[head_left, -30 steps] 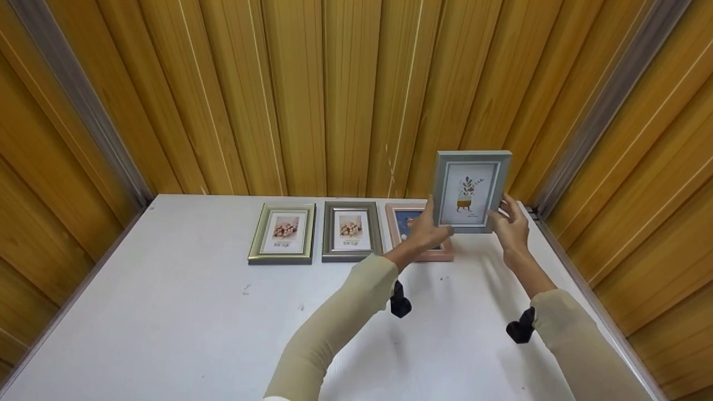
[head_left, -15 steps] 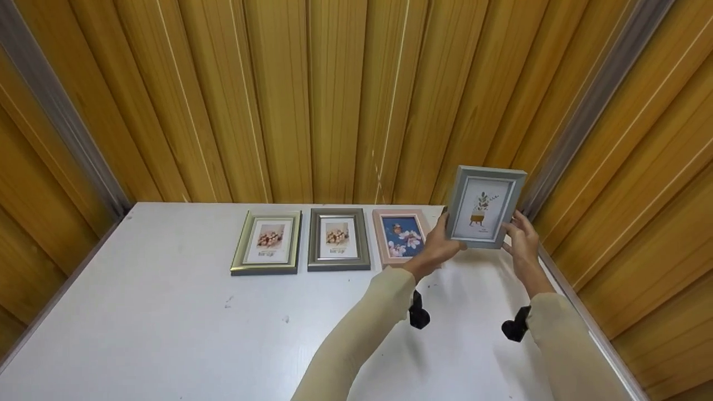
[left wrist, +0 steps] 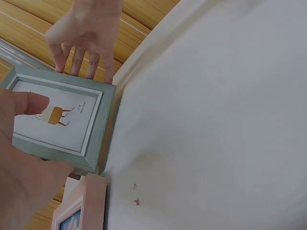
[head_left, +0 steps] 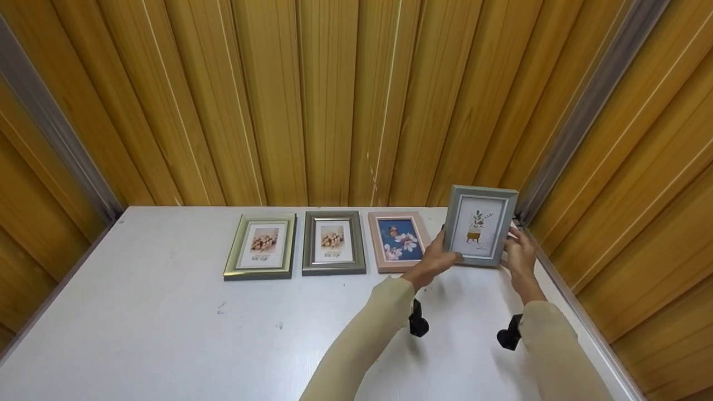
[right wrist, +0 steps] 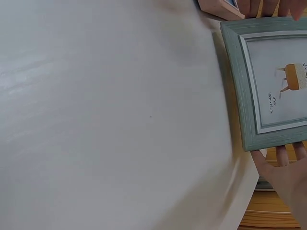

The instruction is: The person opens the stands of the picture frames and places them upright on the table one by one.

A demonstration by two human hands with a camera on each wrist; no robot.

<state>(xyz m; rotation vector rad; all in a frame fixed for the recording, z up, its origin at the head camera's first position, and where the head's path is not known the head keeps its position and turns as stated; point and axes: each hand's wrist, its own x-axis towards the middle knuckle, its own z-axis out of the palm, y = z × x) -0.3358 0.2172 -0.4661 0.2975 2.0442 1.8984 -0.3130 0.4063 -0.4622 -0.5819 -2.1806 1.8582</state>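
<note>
A grey-green picture frame (head_left: 483, 227) with a potted-plant print is held tilted up at the table's back right, its lower edge close to the white tabletop; I cannot tell whether they touch. My left hand (head_left: 436, 259) grips its left side, thumb across the front and the other fingers mostly hidden behind. On the opposite side, my right hand (head_left: 522, 259) holds the right edge; in the right wrist view its fingers (right wrist: 282, 155) meet that edge. Just left of the held frame lies a pink frame (head_left: 374, 242) with a blossom picture, close to my left hand.
A dark grey frame (head_left: 307, 245) and a gold-green frame (head_left: 233, 256) lie in a row with the pink one along the back of the white table (head_left: 167, 312). Yellow wood-patterned panels (head_left: 328, 111) rise behind and at both sides.
Both hands have moved the grey-green frame to the right and down, closer to the tabletop. The pink frame, partly covered earlier, now shows almost whole. The head view has shifted slightly.
</note>
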